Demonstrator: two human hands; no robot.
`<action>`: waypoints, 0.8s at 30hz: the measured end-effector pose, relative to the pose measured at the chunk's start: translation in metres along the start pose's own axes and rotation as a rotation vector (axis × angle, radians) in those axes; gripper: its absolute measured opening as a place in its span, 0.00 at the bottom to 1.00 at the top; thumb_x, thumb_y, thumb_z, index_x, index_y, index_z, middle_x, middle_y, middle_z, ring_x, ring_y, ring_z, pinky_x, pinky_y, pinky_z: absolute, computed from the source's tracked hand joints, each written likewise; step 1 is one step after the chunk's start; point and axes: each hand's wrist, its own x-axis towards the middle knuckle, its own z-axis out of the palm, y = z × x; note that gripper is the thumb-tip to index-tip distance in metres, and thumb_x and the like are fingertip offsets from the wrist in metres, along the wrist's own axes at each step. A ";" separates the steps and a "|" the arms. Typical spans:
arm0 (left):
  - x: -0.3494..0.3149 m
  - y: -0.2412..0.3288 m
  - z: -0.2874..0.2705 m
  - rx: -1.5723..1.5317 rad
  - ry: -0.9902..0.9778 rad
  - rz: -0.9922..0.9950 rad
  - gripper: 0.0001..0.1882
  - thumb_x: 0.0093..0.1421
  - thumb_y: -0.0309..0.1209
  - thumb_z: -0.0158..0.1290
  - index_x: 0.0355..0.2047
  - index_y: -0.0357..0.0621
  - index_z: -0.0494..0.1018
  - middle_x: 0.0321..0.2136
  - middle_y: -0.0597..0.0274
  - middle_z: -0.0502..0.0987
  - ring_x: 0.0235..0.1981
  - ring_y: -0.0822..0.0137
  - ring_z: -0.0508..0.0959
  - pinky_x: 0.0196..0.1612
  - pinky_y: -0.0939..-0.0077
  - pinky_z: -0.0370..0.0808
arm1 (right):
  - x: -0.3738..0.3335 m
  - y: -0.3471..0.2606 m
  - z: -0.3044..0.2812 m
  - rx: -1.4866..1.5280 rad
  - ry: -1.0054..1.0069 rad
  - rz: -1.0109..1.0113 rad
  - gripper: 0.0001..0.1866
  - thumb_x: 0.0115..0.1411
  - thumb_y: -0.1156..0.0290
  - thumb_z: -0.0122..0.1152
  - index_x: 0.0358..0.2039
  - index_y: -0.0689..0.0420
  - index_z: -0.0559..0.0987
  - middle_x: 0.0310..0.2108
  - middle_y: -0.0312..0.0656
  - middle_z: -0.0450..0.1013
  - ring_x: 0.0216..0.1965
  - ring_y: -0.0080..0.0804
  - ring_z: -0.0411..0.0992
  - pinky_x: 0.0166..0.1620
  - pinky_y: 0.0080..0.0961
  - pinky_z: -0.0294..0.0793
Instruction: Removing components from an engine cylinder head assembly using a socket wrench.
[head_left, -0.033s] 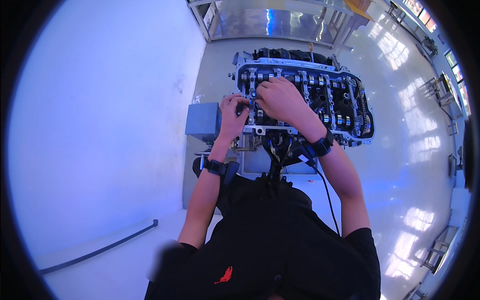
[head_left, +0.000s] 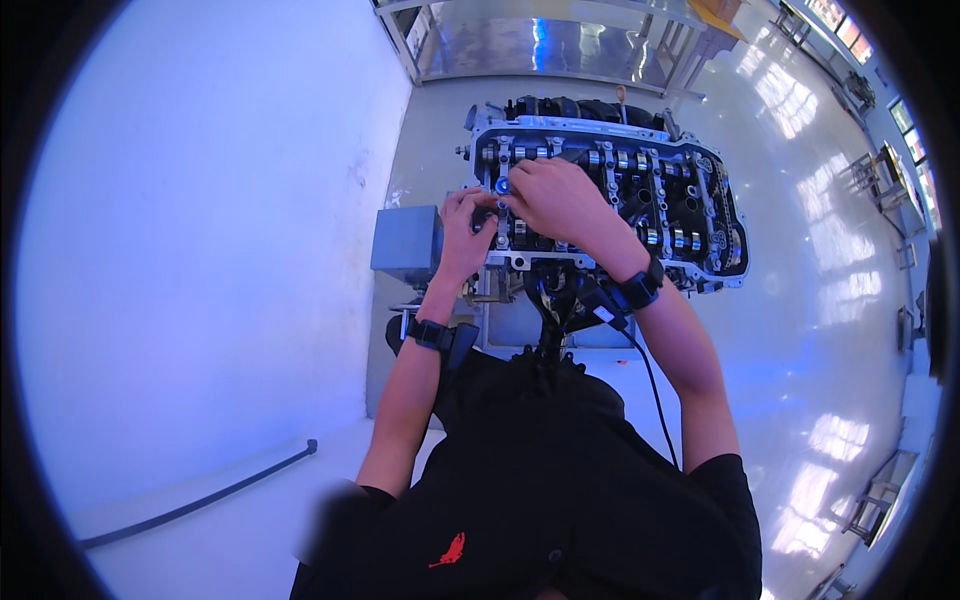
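The open car engine (head_left: 655, 195) sits between one and two o'clock from the middle of the view, its long body running from nine to three o'clock. The person bends over it with both bare hands at its nine o'clock end. The right hand (head_left: 562, 205) comes in from four o'clock, thumb and fingers drawn together beside a small round shiny piece (head_left: 503, 185); whether they grip it or only touch it, one cannot tell. The left hand (head_left: 467, 240) lies at eight o'clock from that piece, fingers curled and tips close to the right hand's; what it holds, if anything, is hidden. A grey box (head_left: 405, 242) stands just beside it at nine o'clock. Each wrist wears a black band, the left one (head_left: 430, 335) and the right one (head_left: 642, 288), with a black cable (head_left: 656, 400) hanging toward six o'clock from the right. A chain (head_left: 722, 200) shows at the engine's three o'clock end, and a metal table (head_left: 500, 50) stands beyond the engine at twelve o'clock
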 end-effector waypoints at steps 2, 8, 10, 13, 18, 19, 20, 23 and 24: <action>-0.004 -0.003 0.001 0.036 0.020 0.031 0.13 0.54 0.24 0.57 0.41 0.44 0.76 0.47 0.54 0.74 0.55 0.54 0.68 0.60 0.59 0.59 | 0.007 -0.006 -0.001 0.094 -0.016 0.039 0.18 0.62 0.57 0.59 0.40 0.60 0.77 0.32 0.46 0.76 0.38 0.48 0.75 0.44 0.41 0.73; -0.001 -0.005 0.002 0.032 -0.017 0.097 0.16 0.54 0.21 0.57 0.44 0.43 0.75 0.48 0.54 0.73 0.53 0.51 0.67 0.58 0.58 0.61 | 0.016 -0.006 0.006 0.298 0.025 0.030 0.26 0.65 0.55 0.55 0.54 0.63 0.72 0.35 0.52 0.77 0.41 0.53 0.76 0.46 0.42 0.75; -0.001 -0.008 0.004 0.001 -0.006 0.083 0.16 0.55 0.21 0.57 0.45 0.42 0.75 0.49 0.54 0.72 0.53 0.51 0.67 0.58 0.58 0.63 | 0.018 -0.008 0.004 0.352 -0.036 0.020 0.27 0.66 0.55 0.54 0.57 0.64 0.71 0.37 0.54 0.77 0.42 0.54 0.76 0.46 0.42 0.75; -0.006 -0.018 0.008 -0.096 0.036 -0.006 0.13 0.57 0.23 0.58 0.44 0.42 0.76 0.50 0.54 0.71 0.55 0.51 0.66 0.56 0.58 0.64 | 0.018 -0.017 0.000 0.314 -0.096 -0.021 0.29 0.66 0.56 0.54 0.60 0.65 0.69 0.39 0.56 0.76 0.42 0.55 0.76 0.46 0.43 0.75; -0.005 -0.013 0.005 0.038 -0.013 0.016 0.13 0.58 0.25 0.59 0.44 0.43 0.76 0.53 0.53 0.69 0.56 0.50 0.65 0.57 0.57 0.65 | 0.020 -0.024 -0.010 0.240 -0.199 0.108 0.31 0.64 0.59 0.55 0.61 0.66 0.67 0.38 0.55 0.75 0.42 0.53 0.75 0.47 0.42 0.76; -0.006 -0.016 0.005 0.036 -0.018 0.013 0.13 0.58 0.25 0.59 0.44 0.43 0.76 0.53 0.53 0.69 0.56 0.50 0.65 0.57 0.57 0.65 | 0.022 -0.023 -0.005 0.242 -0.202 0.114 0.31 0.64 0.59 0.55 0.61 0.66 0.67 0.38 0.55 0.75 0.42 0.53 0.75 0.47 0.42 0.76; -0.006 -0.020 0.003 0.109 -0.056 0.066 0.14 0.57 0.26 0.60 0.45 0.43 0.76 0.54 0.53 0.68 0.57 0.51 0.65 0.58 0.58 0.64 | 0.026 -0.020 0.004 0.268 -0.195 0.068 0.28 0.63 0.59 0.56 0.58 0.65 0.70 0.38 0.54 0.76 0.43 0.51 0.75 0.47 0.41 0.77; -0.019 -0.062 0.004 0.176 -0.068 0.093 0.17 0.56 0.28 0.61 0.46 0.44 0.75 0.53 0.53 0.68 0.57 0.53 0.65 0.60 0.58 0.62 | 0.033 -0.033 0.020 0.293 -0.246 -0.054 0.21 0.61 0.60 0.57 0.48 0.62 0.77 0.37 0.48 0.78 0.44 0.46 0.76 0.51 0.41 0.75; -0.022 -0.075 0.009 0.161 -0.048 0.073 0.18 0.55 0.28 0.61 0.47 0.44 0.75 0.52 0.53 0.69 0.57 0.55 0.65 0.61 0.58 0.61 | 0.034 -0.033 0.024 0.285 -0.300 -0.119 0.17 0.61 0.59 0.58 0.42 0.59 0.81 0.37 0.45 0.79 0.44 0.43 0.76 0.56 0.41 0.73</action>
